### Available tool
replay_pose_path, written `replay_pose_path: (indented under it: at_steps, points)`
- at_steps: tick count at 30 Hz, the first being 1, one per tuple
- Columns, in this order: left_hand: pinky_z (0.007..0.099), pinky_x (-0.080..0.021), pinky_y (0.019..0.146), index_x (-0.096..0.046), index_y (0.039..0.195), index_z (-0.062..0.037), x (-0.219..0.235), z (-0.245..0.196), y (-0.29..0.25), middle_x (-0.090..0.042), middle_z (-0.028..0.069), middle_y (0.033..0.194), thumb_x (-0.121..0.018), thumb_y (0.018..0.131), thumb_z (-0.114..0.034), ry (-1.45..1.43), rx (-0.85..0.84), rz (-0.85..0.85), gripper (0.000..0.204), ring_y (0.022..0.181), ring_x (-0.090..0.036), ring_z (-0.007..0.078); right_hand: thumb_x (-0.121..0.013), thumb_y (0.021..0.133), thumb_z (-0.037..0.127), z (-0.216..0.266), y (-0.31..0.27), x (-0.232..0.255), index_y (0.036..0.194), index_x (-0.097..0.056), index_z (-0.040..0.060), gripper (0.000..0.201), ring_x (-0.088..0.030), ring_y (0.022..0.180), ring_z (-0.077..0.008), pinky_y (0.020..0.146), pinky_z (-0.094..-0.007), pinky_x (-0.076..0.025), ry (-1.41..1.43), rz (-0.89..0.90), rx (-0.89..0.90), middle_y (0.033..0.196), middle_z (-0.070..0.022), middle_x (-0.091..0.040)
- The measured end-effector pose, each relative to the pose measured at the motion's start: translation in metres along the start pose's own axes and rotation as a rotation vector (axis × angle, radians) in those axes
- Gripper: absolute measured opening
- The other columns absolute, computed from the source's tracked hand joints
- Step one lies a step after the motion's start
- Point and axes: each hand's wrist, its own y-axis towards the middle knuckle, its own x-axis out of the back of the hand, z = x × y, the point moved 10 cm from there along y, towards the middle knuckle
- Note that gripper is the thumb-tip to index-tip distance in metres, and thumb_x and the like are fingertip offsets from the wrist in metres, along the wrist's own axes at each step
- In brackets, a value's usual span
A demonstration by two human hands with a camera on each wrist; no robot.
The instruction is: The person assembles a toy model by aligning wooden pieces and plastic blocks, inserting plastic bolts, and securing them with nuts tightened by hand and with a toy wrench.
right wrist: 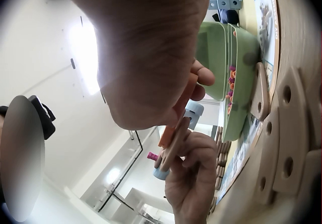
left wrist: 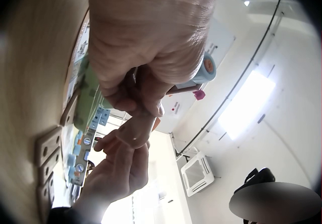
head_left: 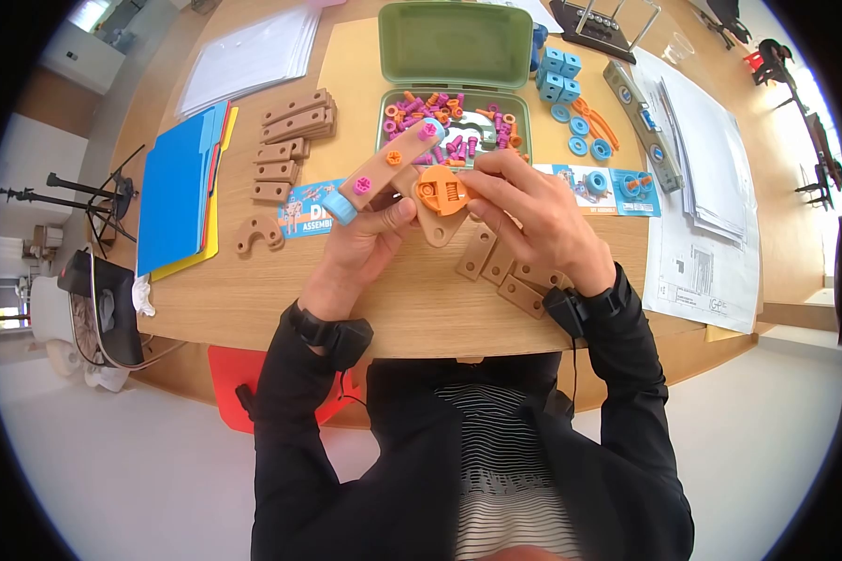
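The left hand (head_left: pixel 370 241) grips a brown assembly: a long bar (head_left: pixel 381 175) with magenta and orange fasteners and blue pieces at its ends, joined to a rounded brown plate (head_left: pixel 439 233). On that plate lies a round orange piece (head_left: pixel 442 191), pinched at its right edge by the thumb and fingers of the right hand (head_left: pixel 544 217). In the left wrist view the left hand (left wrist: pixel 146 38) hides most of the assembly. The right wrist view shows the orange piece (right wrist: pixel 186 94) under the right hand (right wrist: pixel 151 68), beside the brown plate (right wrist: pixel 176 142).
Behind the hands stands an open green box (head_left: pixel 468 49) of magenta and orange fasteners. Brown bars (head_left: pixel 295 122) lie left, brown pieces (head_left: pixel 524 292) near the right forearm. Blue blocks (head_left: pixel 559 75), blue rings (head_left: pixel 578 147) and a level (head_left: pixel 644 128) lie right; blue folders (head_left: pixel 180 192) far left.
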Motion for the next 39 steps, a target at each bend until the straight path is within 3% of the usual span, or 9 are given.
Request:
replay_pose_path:
  at_steps: [8, 11, 19, 26, 28, 34, 39]
  points:
    - [0.0448, -0.051, 0.116, -0.056, 0.148, -0.0048, 0.005, 0.002, -0.001, -0.066, 0.0106, 0.141, -0.072, 0.101, -0.004, 0.005, 0.005, -0.012, 0.050, 0.135, -0.062, 0.0246, -0.074, 0.095, 0.007, 0.000, -0.002, -0.007, 0.123, -0.068, -0.0002, 0.029, -0.070, 0.086, -0.0344, 0.071, -0.0425, -0.058, 0.045, 0.036, -0.047, 0.112, -0.0133, -0.065]
    - [0.0443, -0.051, 0.115, -0.056, 0.148, -0.0047, 0.004, 0.002, -0.002, -0.066, 0.0108, 0.141, -0.073, 0.100, -0.004, 0.015, 0.019, -0.009, 0.051, 0.135, -0.061, 0.0247, -0.073, 0.094, 0.003, 0.001, -0.002, -0.002, 0.125, -0.067, 0.0015, 0.032, -0.071, 0.089, -0.0346, 0.072, -0.0425, -0.059, 0.020, -0.025, 0.015, 0.116, -0.0129, -0.065]
    - [0.0424, -0.053, 0.112, -0.054, 0.150, -0.0029, -0.005, 0.003, -0.003, -0.066, 0.0125, 0.141, -0.076, 0.097, -0.003, -0.031, 0.050, 0.020, 0.057, 0.133, -0.063, 0.0245, -0.068, 0.080, -0.012, -0.012, -0.004, 0.001, 0.132, -0.068, 0.0067, 0.055, -0.066, 0.115, -0.0350, 0.092, -0.0445, -0.058, 0.027, -0.050, -0.024, 0.126, -0.0113, -0.064]
    - [0.0418, -0.057, 0.107, -0.056, 0.148, -0.0024, -0.013, 0.006, -0.004, -0.068, 0.0123, 0.138, -0.078, 0.096, -0.004, -0.044, 0.083, 0.033, 0.057, 0.129, -0.066, 0.0240, -0.066, 0.080, -0.015, -0.013, -0.001, 0.003, 0.129, -0.071, 0.0085, 0.054, -0.065, 0.116, -0.0350, 0.094, -0.0440, -0.057, 0.083, -0.035, -0.016, 0.127, -0.0101, -0.063]
    - [0.0421, -0.061, 0.104, -0.057, 0.147, -0.0026, -0.011, 0.012, -0.005, -0.067, 0.0128, 0.136, -0.079, 0.092, 0.002, -0.069, 0.151, 0.039, 0.060, 0.126, -0.067, 0.0251, -0.066, 0.079, -0.015, -0.012, -0.001, 0.001, 0.128, -0.071, 0.0093, 0.055, -0.064, 0.116, -0.0351, 0.094, -0.0439, -0.057, 0.051, -0.001, -0.020, 0.126, -0.0095, -0.063]
    - [0.0413, -0.059, 0.103, -0.055, 0.149, -0.0017, -0.012, 0.015, -0.006, -0.068, 0.0136, 0.136, -0.079, 0.095, -0.005, -0.051, 0.174, 0.079, 0.059, 0.125, -0.068, 0.0256, -0.066, 0.077, -0.017, -0.015, -0.001, 0.002, 0.127, -0.073, 0.0101, 0.057, -0.064, 0.116, -0.0340, 0.094, -0.0434, -0.057, 0.046, -0.001, -0.007, 0.125, -0.0091, -0.063]
    - [0.0419, -0.061, 0.102, -0.057, 0.146, -0.0033, -0.009, 0.016, -0.007, -0.069, 0.0122, 0.133, -0.079, 0.093, 0.000, -0.067, 0.185, 0.043, 0.057, 0.124, -0.068, 0.0253, -0.067, 0.074, -0.018, -0.014, -0.002, 0.002, 0.126, -0.074, 0.0098, 0.059, -0.064, 0.117, -0.0335, 0.094, -0.0429, -0.058, 0.035, -0.011, 0.023, 0.126, -0.0097, -0.063]
